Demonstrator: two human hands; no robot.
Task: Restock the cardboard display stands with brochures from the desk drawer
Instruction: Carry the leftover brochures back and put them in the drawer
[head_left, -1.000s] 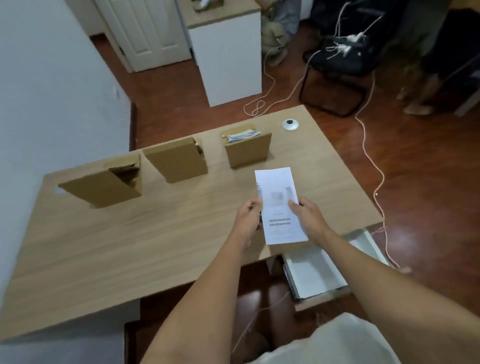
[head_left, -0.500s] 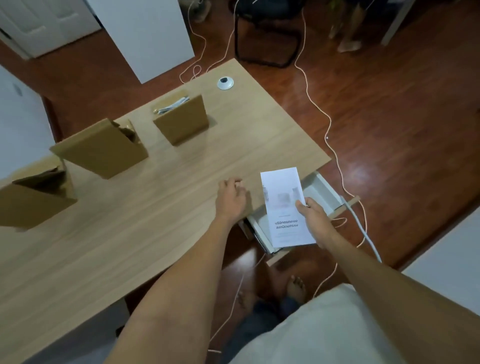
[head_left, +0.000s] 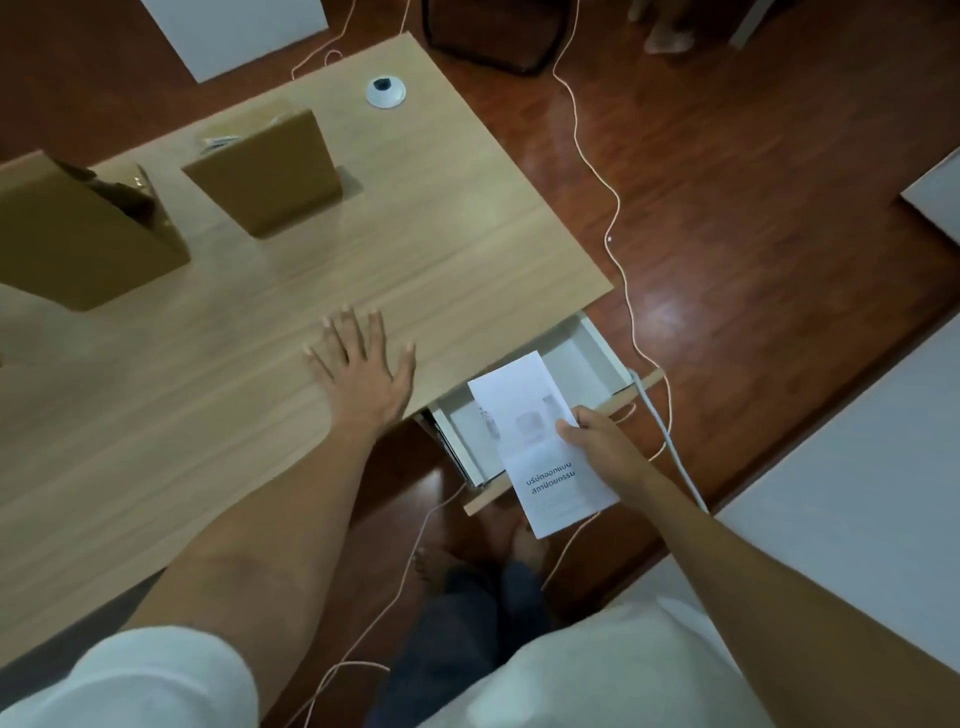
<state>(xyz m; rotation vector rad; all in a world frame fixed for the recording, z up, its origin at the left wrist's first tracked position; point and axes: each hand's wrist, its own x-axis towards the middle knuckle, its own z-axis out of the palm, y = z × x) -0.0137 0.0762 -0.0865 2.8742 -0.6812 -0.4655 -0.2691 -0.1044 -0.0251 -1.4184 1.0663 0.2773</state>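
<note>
Right hand (head_left: 597, 441) has a pinching grip on a brochure (head_left: 540, 447) over the open drawer (head_left: 587, 358); left hand (head_left: 363, 364) lies spread flat on the desk (head_left: 441, 234).

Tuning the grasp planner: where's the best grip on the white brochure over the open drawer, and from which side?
Pinch the brochure at its long right edge near the middle, coming from the right, as the right hand does. It is a thin flat sheet held over the open drawer, so both faces are free; thumb on top, fingers probably beneath.
</note>
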